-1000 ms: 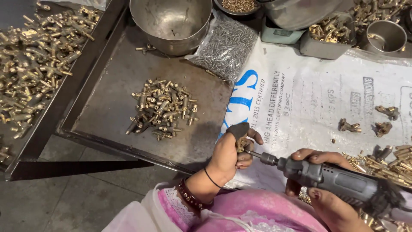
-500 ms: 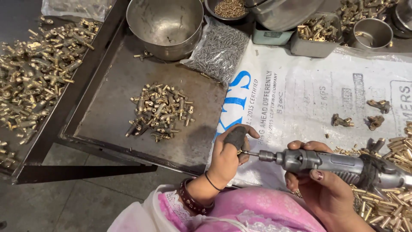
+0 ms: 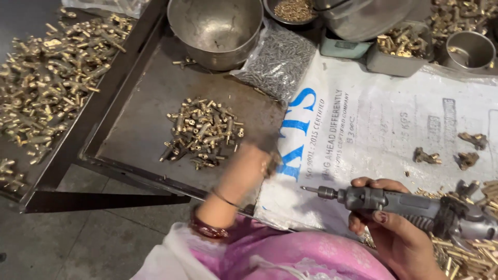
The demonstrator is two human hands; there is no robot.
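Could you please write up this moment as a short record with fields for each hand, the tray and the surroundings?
Left hand: blurred left hand over the dark metal tray's near edge, by the pile of small brass fittings; what it holds cannot be told.
Right hand: right hand grips a grey handheld rotary tool, tip pointing left.
Surface: white printed woven sack.
Behind: round steel bowl.
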